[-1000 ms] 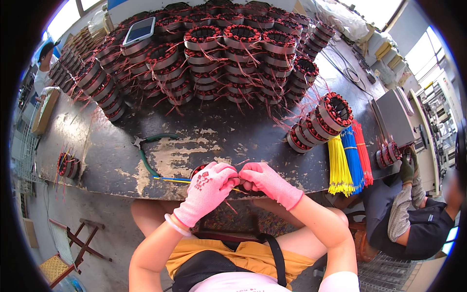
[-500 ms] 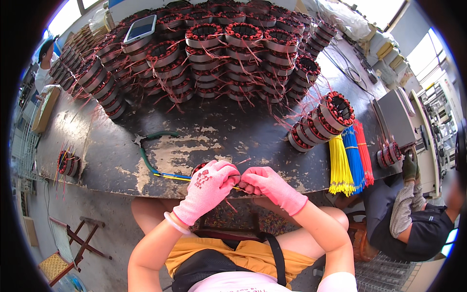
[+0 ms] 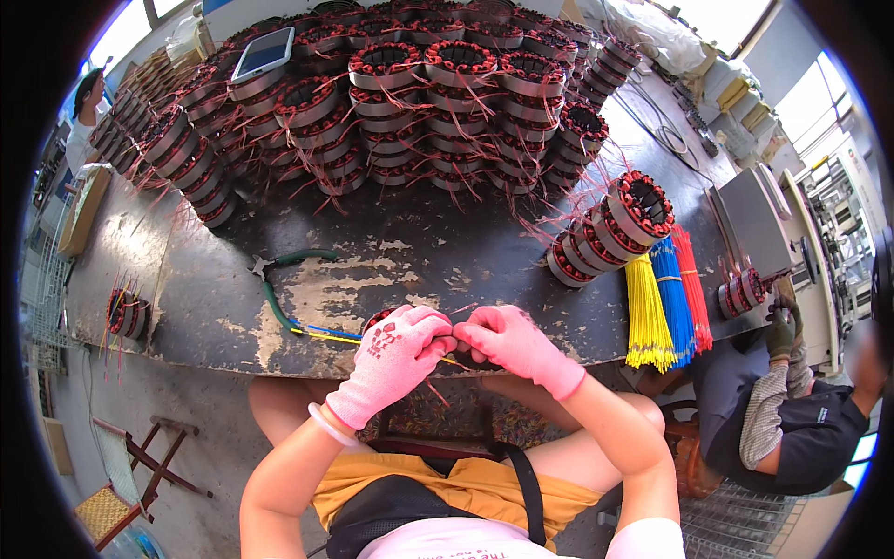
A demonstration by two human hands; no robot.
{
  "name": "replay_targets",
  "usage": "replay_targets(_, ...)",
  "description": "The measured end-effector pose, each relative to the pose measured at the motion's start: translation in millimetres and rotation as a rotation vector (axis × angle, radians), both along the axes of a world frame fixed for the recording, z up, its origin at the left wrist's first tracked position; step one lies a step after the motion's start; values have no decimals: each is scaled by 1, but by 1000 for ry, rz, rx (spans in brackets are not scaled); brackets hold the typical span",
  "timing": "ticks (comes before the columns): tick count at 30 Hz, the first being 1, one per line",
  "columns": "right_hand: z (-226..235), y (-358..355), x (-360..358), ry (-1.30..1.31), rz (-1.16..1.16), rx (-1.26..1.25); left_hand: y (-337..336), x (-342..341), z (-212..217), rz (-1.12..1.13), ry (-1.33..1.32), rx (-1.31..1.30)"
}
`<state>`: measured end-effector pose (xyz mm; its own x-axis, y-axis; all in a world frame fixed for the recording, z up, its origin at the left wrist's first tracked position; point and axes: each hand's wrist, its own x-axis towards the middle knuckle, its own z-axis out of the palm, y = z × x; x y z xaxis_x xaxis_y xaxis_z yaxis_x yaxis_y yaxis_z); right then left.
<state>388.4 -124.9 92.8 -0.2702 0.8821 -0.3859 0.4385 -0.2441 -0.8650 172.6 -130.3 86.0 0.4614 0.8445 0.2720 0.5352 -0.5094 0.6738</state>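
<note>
Bearing red print (image 3: 382, 340) — gloved left hand (image 3: 399, 354), right hand (image 3: 519, 348) just beside it.

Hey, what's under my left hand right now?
Part of a red-wound ring peeks out at the upper edge of your left hand, and blue and yellow wires stick out to its left. The hand covers the rest, so whether they join cannot be seen.
</note>
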Motion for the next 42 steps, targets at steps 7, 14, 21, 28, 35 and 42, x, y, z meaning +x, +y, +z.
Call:
replay_targets(7,3,-19,-5,-395,124,907,1,0,-1,-9,-4,1)
replay_targets(14,3,-14,6,212,60,-157,1,0,0,-56,-11,9)
replay_targets(21,12,-19,0,-475,336,1016,2,0,1,-53,-3,13)
replay_targets(28,28,-10,23,56,-104,-17,-2,-9,0,-46,9,17)
replay_targets(35,11,-62,34,-722,100,759,0,9,2,-81,1,86)
replay_targets(42,118,-109,76,268,-389,1329,-3,1,4,-24,56,172)
